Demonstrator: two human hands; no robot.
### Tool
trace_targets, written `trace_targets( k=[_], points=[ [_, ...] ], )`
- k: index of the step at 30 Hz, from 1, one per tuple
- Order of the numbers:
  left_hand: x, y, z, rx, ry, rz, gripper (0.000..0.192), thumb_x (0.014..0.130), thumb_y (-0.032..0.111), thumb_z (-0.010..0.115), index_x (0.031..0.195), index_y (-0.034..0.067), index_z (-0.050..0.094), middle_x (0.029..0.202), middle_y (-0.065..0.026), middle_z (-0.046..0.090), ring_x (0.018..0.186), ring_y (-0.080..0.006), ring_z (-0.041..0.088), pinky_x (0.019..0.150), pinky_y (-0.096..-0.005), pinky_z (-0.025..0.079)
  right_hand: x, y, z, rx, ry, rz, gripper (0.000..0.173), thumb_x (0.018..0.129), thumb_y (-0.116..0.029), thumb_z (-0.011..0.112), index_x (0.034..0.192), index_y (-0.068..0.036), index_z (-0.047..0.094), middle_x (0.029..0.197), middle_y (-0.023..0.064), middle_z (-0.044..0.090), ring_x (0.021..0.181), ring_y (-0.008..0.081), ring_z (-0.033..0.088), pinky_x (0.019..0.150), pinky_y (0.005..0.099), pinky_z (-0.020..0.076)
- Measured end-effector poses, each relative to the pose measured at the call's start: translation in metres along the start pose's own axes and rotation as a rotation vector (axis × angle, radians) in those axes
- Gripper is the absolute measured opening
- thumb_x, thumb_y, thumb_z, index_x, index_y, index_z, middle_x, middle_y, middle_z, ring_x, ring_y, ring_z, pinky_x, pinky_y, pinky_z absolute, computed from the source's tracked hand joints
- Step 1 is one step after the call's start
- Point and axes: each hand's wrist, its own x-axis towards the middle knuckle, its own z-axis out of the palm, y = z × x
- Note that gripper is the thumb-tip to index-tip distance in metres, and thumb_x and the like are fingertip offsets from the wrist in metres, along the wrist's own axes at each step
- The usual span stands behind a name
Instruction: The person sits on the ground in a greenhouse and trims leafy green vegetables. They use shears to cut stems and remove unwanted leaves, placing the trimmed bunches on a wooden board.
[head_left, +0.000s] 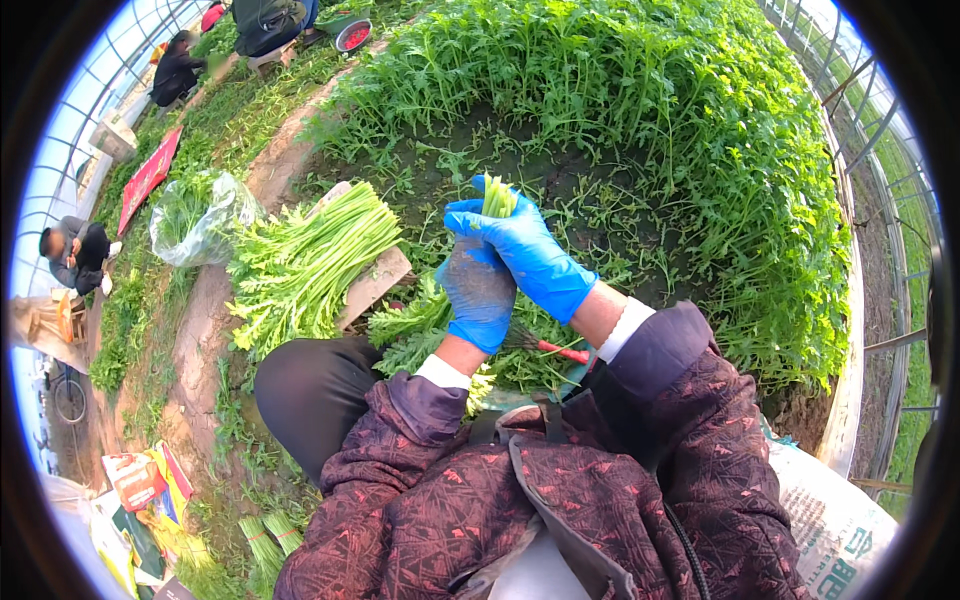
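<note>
Both hands wear blue disposable gloves and meet in front of me around a small bunch of green leafy-vegetable stalks (497, 196). My left hand (478, 289), its glove soiled with dirt, is closed around the bunch below the stalk ends. My right hand (534, 244) wraps the bunch near its top, its fingers reaching over the left hand. Leaves hang under the hands. To the left, a large pile of cut stalks (341, 244) lies across a wooden board (375, 286). A tool with a red handle (564, 351) lies below my right wrist, partly hidden by leaves.
Tall leafy plants (750, 172) grow ahead and right. A clear plastic bag (202, 217) of greens and a red sheet (150, 178) lie left. Tied bundles (274, 536) rest lower left, a printed sack (825, 517) lower right. Several people sit or crouch at far left.
</note>
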Motion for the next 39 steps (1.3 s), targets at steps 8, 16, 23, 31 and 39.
trace_targets(
  k=[8,16,23,31,39],
  points=[
    [0.027,-0.016,-0.051,-0.693,-0.608,-0.401,0.065,0.073,0.024,0.082,0.125,-0.001,0.052,0.118,-0.0110,0.060,0.109,-0.0180,0.057,0.096,-0.0352,0.045,0.015,-0.026,-0.028,0.210,-0.263,-0.027,0.020,0.087,-0.004,0.065,0.105,0.002,0.062,0.089,0.0088,0.067,0.087,0.0224,0.069,0.074,0.0351,0.0577],
    [0.009,-0.027,-0.033,-1.100,-0.811,-0.325,0.055,0.075,0.022,0.080,0.122,0.001,0.058,0.105,-0.0104,0.066,0.098,-0.0183,0.062,0.088,-0.0352,0.050,0.006,-0.023,-0.030,0.345,-0.427,-0.018,0.031,0.088,-0.015,0.067,0.112,0.003,0.059,0.085,0.0074,0.065,0.099,0.0270,0.066,0.090,0.0396,0.0531],
    [0.008,-0.022,-0.034,-1.393,-0.785,-0.615,0.032,0.087,0.022,0.071,0.106,0.000,0.060,0.066,-0.0003,0.052,0.054,-0.0103,0.049,0.051,-0.0273,0.044,0.024,-0.053,-0.058,0.037,0.136,0.016,0.053,0.083,-0.032,0.076,0.121,0.000,0.057,0.103,0.0047,0.066,0.087,0.0143,0.064,0.078,0.0294,0.0521],
    [0.012,-0.029,-0.033,-1.413,-0.692,-0.703,0.023,0.087,0.015,0.070,0.104,0.003,0.059,0.073,-0.0017,0.054,0.058,-0.0110,0.051,0.050,-0.0278,0.044,-0.006,-0.033,-0.042,-1.140,-0.020,-0.664,0.056,0.074,-0.020,0.080,0.124,-0.013,0.056,0.072,0.0026,0.064,0.060,0.0186,0.063,0.053,0.0314,0.0482],
    [0.011,-0.037,-0.038,-1.517,-0.659,-0.662,0.031,0.091,0.018,0.061,0.115,0.000,0.055,0.075,-0.0045,0.054,0.060,-0.0119,0.050,0.053,-0.0274,0.044,0.012,-0.015,-0.050,-1.325,-0.018,-0.757,0.018,0.085,-0.024,0.065,0.092,-0.010,0.055,0.073,0.0114,0.063,0.066,0.0342,0.063,0.056,0.0424,0.0501]
  ],
)
